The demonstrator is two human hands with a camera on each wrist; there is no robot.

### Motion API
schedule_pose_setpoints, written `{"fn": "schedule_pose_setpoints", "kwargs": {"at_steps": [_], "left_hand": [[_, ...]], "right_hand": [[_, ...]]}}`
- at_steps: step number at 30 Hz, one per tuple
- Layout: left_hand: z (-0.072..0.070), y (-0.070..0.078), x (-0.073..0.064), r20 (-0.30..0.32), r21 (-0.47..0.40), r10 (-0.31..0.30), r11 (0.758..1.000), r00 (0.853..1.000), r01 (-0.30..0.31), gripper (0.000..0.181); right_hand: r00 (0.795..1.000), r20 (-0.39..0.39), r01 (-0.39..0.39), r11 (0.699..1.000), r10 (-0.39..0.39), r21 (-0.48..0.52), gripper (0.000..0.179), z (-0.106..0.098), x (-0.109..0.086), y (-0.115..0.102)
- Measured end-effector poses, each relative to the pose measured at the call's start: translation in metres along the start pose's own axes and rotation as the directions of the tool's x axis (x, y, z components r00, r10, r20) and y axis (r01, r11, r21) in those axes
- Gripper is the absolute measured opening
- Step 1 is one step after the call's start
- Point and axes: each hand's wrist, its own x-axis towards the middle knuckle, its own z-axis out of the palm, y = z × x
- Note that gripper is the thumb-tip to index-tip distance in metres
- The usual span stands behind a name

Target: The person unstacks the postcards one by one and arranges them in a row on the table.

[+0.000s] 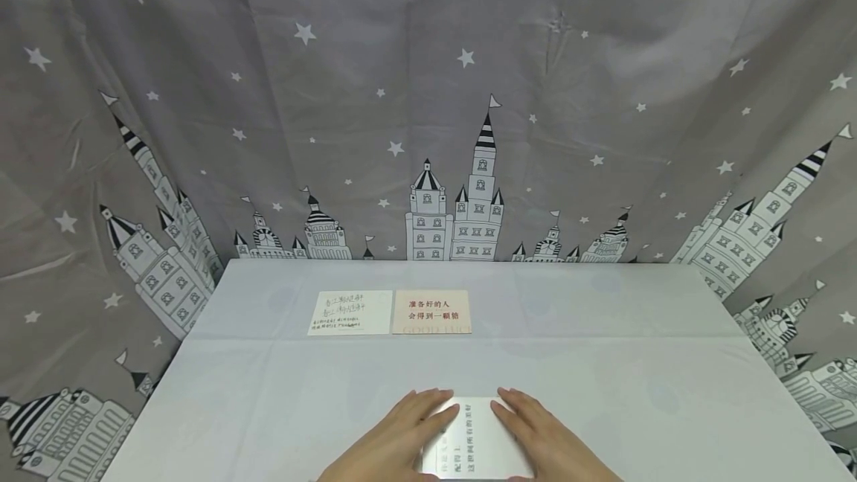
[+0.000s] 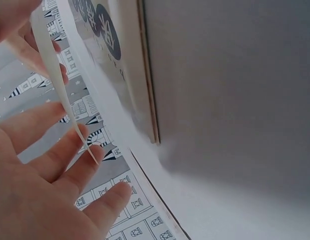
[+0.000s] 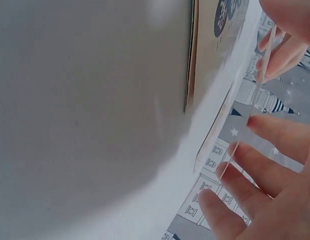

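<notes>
Between my two hands is a white card (image 1: 495, 437) printed with columns of dark characters, at the near edge of the head view. My left hand (image 1: 402, 437) holds its left side, thumb toward me and fingertips at the far part. Opposite it, my right hand (image 1: 556, 437) holds the right side in the same way. The left wrist view shows the card (image 2: 57, 75) edge-on, slightly bent and raised off the table, fingers spread along it. Below it lies a tan flat packet (image 2: 132, 65) with dark round marks, hidden in the head view.
Toward the back of the white table (image 1: 602, 370) lie a white card with handwriting (image 1: 351, 312) and, just right of it, a cream card with red characters (image 1: 431, 312). A grey curtain (image 1: 361, 13) with stars and castles hangs behind the table and along its sides.
</notes>
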Motion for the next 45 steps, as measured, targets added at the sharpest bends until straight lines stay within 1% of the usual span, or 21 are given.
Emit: {"fn": "schedule_pose_setpoints", "kwargs": {"at_steps": [4, 7, 10, 12, 14, 16, 21, 23, 25, 27, 32, 34, 38, 40, 45], "left_hand": [[0.000, 0.001, 0.004, 0.014, 0.002, -0.001, 1.000, 1.000, 0.001, 0.090], [0.001, 0.003, 0.007, 0.040, -0.002, -0.025, 1.000, 0.999, 0.026, 0.088], [0.001, 0.004, 0.011, 0.068, -0.010, -0.051, 0.999, 0.996, 0.052, 0.086], [0.001, 0.005, 0.013, 0.082, -0.022, -0.069, 0.997, 0.994, 0.071, 0.085], [0.002, 0.005, 0.015, 0.087, -0.024, -0.073, 0.997, 0.994, 0.075, 0.085], [0.003, 0.005, 0.017, 0.077, -0.011, -0.060, 0.998, 0.995, 0.061, 0.084], [0.010, 0.003, 0.028, 0.048, 0.051, 0.005, 0.999, 0.999, -0.008, 0.082], [0.012, 0.002, 0.032, 0.056, 0.053, 0.010, 0.999, 0.998, -0.013, 0.082], [0.013, 0.001, 0.037, 0.070, 0.052, 0.005, 0.999, 0.998, -0.009, 0.082], [0.014, 0.000, 0.041, 0.085, 0.047, -0.002, 0.999, 0.996, -0.002, 0.082], [0.016, -0.001, 0.052, 0.112, 0.066, -0.010, 0.998, 0.994, 0.003, 0.083], [0.016, -0.001, 0.056, 0.119, 0.073, -0.013, 0.997, 0.993, 0.004, 0.083], [0.016, -0.002, 0.062, 0.129, 0.085, -0.021, 0.996, 0.991, 0.010, 0.083], [0.015, -0.002, 0.065, 0.138, 0.086, -0.026, 0.996, 0.990, 0.014, 0.084], [0.015, -0.003, 0.072, 0.158, 0.084, -0.036, 0.996, 0.987, 0.023, 0.085]], "right_hand": [[0.998, 0.054, -0.023, 1.000, 0.023, 0.010, 0.090, -0.005, 0.001, 0.002], [0.992, 0.114, -0.057, 0.998, 0.054, 0.023, 0.088, -0.008, 0.002, 0.003], [0.973, 0.200, -0.126, 0.990, 0.113, 0.055, 0.088, -0.012, 0.003, 0.004], [0.956, 0.252, -0.178, 0.981, 0.153, 0.080, 0.088, -0.014, 0.004, 0.005], [0.938, 0.293, -0.221, 0.970, 0.183, 0.099, 0.088, -0.015, 0.005, 0.006], [0.931, 0.306, -0.242, 0.964, 0.199, 0.108, 0.088, -0.015, 0.005, 0.008], [0.915, 0.327, -0.283, 0.953, 0.235, 0.106, 0.089, -0.013, 0.003, 0.013], [0.906, 0.337, -0.306, 0.946, 0.256, 0.104, 0.090, -0.013, 0.002, 0.015], [0.901, 0.337, -0.323, 0.941, 0.272, 0.104, 0.090, -0.014, 0.001, 0.017], [0.906, 0.322, -0.321, 0.942, 0.275, 0.097, 0.089, -0.014, 0.000, 0.019], [0.935, 0.260, -0.269, 0.960, 0.241, 0.077, 0.085, -0.017, 0.000, 0.026], [0.939, 0.252, -0.263, 0.962, 0.236, 0.076, 0.085, -0.018, 0.000, 0.029], [0.938, 0.252, -0.267, 0.960, 0.238, 0.086, 0.085, -0.019, 0.002, 0.035], [0.942, 0.245, -0.259, 0.961, 0.230, 0.094, 0.086, -0.019, 0.002, 0.038], [0.941, 0.246, -0.262, 0.959, 0.231, 0.104, 0.086, -0.020, 0.002, 0.043]]}}
